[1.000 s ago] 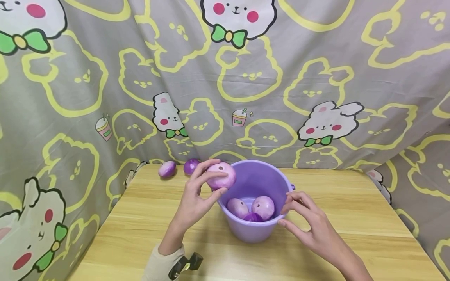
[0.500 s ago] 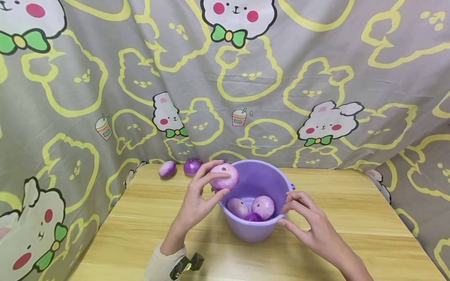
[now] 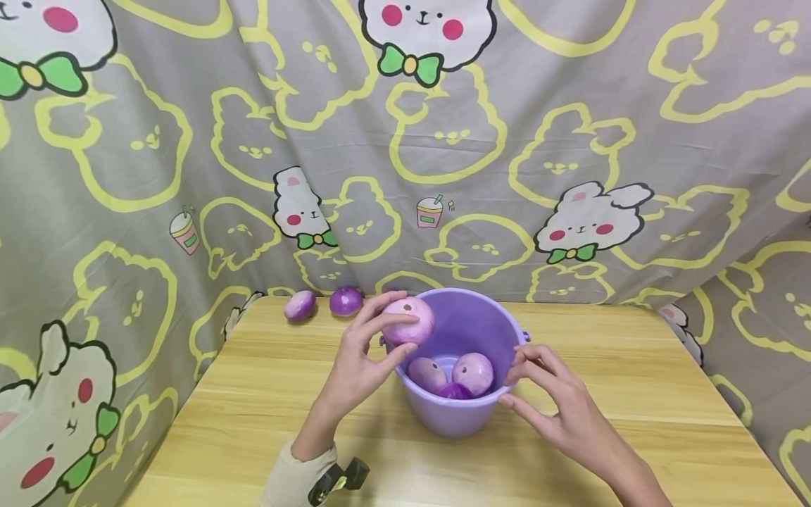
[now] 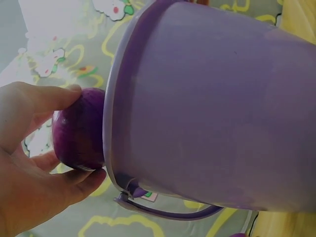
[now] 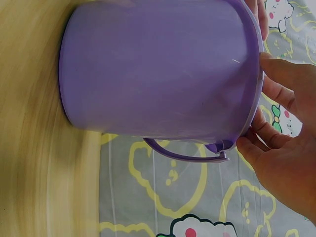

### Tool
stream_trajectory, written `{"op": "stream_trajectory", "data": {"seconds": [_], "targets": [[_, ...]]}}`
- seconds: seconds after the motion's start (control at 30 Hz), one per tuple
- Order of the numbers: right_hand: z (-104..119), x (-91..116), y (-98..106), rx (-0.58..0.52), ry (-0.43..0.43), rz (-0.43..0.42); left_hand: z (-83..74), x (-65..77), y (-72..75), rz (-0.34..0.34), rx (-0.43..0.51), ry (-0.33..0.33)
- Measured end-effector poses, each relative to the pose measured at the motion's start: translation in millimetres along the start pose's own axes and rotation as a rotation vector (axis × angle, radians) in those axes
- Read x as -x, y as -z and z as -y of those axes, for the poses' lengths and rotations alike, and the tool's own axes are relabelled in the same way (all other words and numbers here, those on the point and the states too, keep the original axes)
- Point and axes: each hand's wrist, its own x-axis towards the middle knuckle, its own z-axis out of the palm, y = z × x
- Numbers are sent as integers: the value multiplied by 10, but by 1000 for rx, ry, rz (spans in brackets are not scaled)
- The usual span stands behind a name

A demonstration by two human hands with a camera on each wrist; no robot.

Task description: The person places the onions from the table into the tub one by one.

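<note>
My left hand [image 3: 356, 360] grips a round purple onion [image 3: 410, 322] between thumb and fingers at the left rim of a purple bucket [image 3: 451, 415]. In the left wrist view, this onion [image 4: 81, 131] overlaps the bucket's rim, with fingers above and below it. Down inside the bucket lie two pale onions [image 3: 473, 373] and a darker purple one [image 3: 455, 391]. My right hand [image 3: 557, 398] pinches the bucket's right rim, fingers on the inside and thumb outside. The right wrist view shows the bucket [image 5: 158, 69] upright on the table, its handle hanging down behind.
Two more onions, a pale-topped one [image 3: 300, 306] and a dark purple one [image 3: 346, 301], rest at the back left of the wooden table [image 3: 253, 394]. Behind the table's far edge hangs a grey patterned curtain [image 3: 456, 176], which also runs along both sides.
My left hand has moved slightly right with the onion, a little further over the bucket's rim. The right hand and the bucket stay where they were.
</note>
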Motion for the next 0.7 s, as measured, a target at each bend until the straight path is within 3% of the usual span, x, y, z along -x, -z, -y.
{"op": "stream_trajectory", "data": {"seconds": [0.7], "targets": [[-3, -5, 0, 9, -5, 5, 60, 12, -92, 25, 16, -10]]}}
